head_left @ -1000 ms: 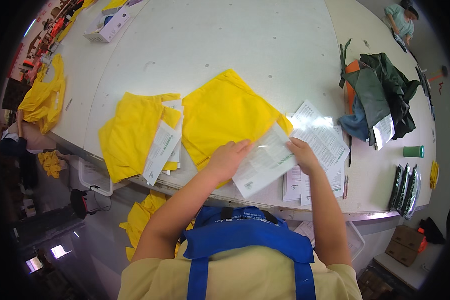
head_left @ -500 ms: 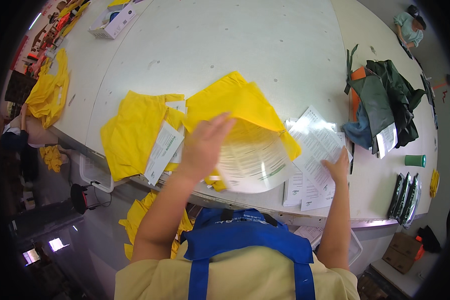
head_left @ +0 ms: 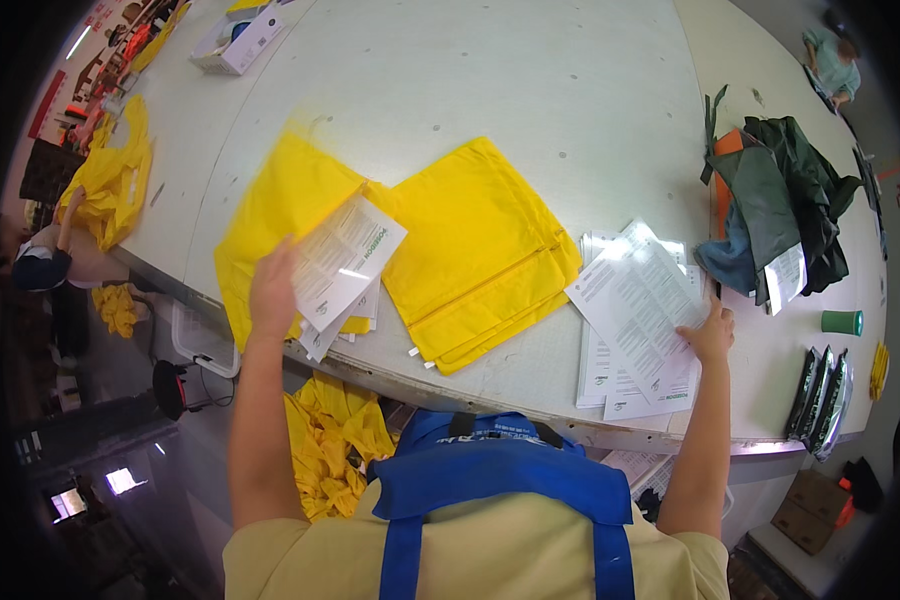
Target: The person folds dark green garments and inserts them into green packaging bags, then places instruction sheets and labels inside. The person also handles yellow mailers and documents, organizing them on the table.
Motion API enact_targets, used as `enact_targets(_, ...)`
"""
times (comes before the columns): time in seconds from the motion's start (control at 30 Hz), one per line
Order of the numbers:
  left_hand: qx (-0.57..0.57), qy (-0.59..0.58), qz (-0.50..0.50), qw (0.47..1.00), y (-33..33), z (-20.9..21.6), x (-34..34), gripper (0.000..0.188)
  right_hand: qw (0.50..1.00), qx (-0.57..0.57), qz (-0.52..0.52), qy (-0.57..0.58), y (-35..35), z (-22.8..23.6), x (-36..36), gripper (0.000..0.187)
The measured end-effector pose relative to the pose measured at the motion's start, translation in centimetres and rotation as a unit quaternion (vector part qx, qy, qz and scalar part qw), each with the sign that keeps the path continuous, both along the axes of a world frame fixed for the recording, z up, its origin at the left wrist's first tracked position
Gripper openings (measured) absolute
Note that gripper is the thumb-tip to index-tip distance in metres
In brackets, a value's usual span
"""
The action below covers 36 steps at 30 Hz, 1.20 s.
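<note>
My left hand (head_left: 273,292) is closed on the edge of a folded yellow cloth piece (head_left: 295,195), blurred at its far side, over a pile on the left. A white printed sheet (head_left: 352,258) lies against this piece, with more sheet corners showing beneath. At the centre, another folded yellow cloth piece (head_left: 482,250) lies flat near the table's front edge. My right hand (head_left: 708,332) pinches the right edge of a glossy printed sheet (head_left: 642,295) on top of an overlapping stack of papers. Its thumb rests on the paper.
Dark green garments (head_left: 785,200) lie on the right, near a green cylinder (head_left: 842,322) and several dark packets (head_left: 818,400). An open white box (head_left: 238,42) stands far left. Yellow cloth (head_left: 335,440) is heaped below the table edge. Other people are at the far left and far right.
My left hand has swung left with yellow cloth and a sheet, onto the left pile. The central yellow piece now lies uncovered. My right hand stays at the paper stack.
</note>
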<state>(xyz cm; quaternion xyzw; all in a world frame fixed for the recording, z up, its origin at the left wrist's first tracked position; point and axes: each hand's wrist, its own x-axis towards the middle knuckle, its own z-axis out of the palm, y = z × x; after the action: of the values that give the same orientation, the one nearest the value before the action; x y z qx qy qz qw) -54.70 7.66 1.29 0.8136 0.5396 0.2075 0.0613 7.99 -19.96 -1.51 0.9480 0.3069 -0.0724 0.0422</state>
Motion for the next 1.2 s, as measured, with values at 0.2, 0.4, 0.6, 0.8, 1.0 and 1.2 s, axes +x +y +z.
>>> enact_targets(0.2,-0.068,-0.003,-0.175,0.982,-5.9,-4.6,11.8,0.034,0.961,0.235,0.023,0.143,-2.6,5.1,-0.6,0.012)
enact_targets(0.4,-0.101,0.000,-0.105,0.989,-7.0,-7.5,18.4,0.022,0.792,0.476,-0.074,0.374,-5.4,7.4,-0.3,0.013)
enact_targets(0.6,-0.183,-0.053,-0.078,0.979,-4.8,-6.2,19.2,0.011,0.810,0.220,-0.056,0.541,-1.3,5.0,-5.4,0.022)
enact_targets(0.8,-0.184,-0.064,-0.155,0.969,-3.6,-1.0,20.0,0.008,0.747,0.196,-0.066,0.632,6.9,1.0,-10.2,0.024)
enact_targets(1.0,-0.195,-0.027,-0.181,0.964,-3.4,-0.9,19.5,0.007,0.750,0.257,-0.072,0.606,7.2,0.7,-9.2,0.022)
enact_targets(1.2,-0.217,-0.013,-0.214,0.952,-4.0,-2.2,21.0,0.009,0.737,0.270,-0.066,0.616,8.0,-0.4,-10.6,0.026)
